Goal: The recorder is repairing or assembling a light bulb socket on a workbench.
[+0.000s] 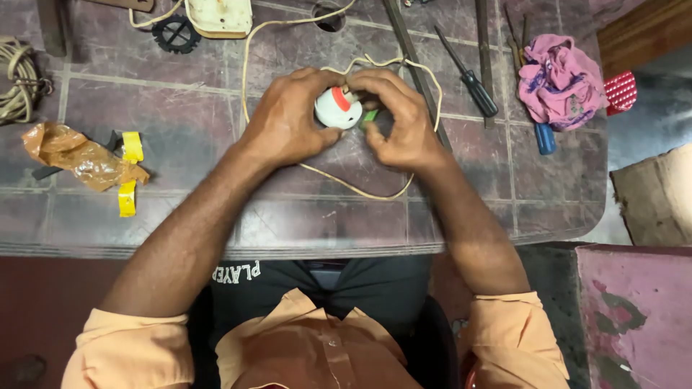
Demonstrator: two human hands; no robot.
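Item under handling: a small round white plastic fitting (336,109) with a red tab on its upper face, smooth and glossy, domed in shape. It sits at the middle of the tabletop (187,137), raised slightly between both hands. A small green part shows just beside it on the right-hand side; its nature cannot be told.

Left hand (288,119): grip closed around the left flank of the fitting, fingers curled over the top, thumb pressed at the lower edge.

Right hand (404,119): grip pinching at the right side of the fitting, fingertips bunched together at the red tab and the green part.

A thin cream cord (249,68) runs from the fitting, loops beneath both wrists and trails up to a cream plastic housing (220,16) at the far edge.

Surface: dull purplish stone tiles, mottled, with pale joints.

Other items: a black-handled screwdriver (467,73) right of the hands; a blue-handled tool (545,137) partly under a crumpled pink cloth (561,79); a crinkled brown wrapper (79,155) with yellow tape strips (130,173) at left; a coiled fibrous rope (18,79) at the left edge; a black toothed ring (175,34).
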